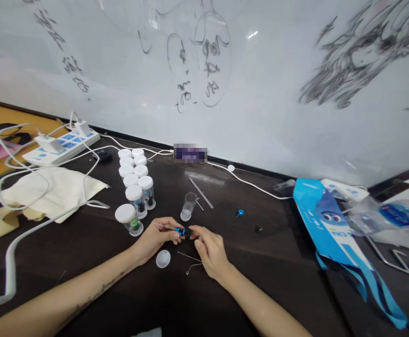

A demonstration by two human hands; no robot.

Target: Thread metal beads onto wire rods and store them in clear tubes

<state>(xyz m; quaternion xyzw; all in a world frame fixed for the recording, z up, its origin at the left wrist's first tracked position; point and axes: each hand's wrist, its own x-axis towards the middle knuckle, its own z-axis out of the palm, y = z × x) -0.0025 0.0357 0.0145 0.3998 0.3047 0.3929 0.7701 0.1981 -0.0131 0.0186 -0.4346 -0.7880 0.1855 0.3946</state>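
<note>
Near the middle of the table, my left hand (164,234) pinches a small blue and black part (180,231), with a thin white strand running back over the fingers. My right hand (209,248) closes its fingers on the black end of the same part; its exact kind is too small to make out. Just beyond the hands stands an uncapped clear jar (188,207). A white round lid (163,259) lies below my left hand. Beside my right hand are a thin metal rod (189,257) and a bent wire (192,267) with a small loop.
Several white-capped jars (134,193) stand in rows at left, near a cream cloth (50,189) and power strip (64,146). A blue piece (239,213), black piece (258,229) and grey strip (200,192) lie beyond my right hand. A blue bag (325,224) lies right.
</note>
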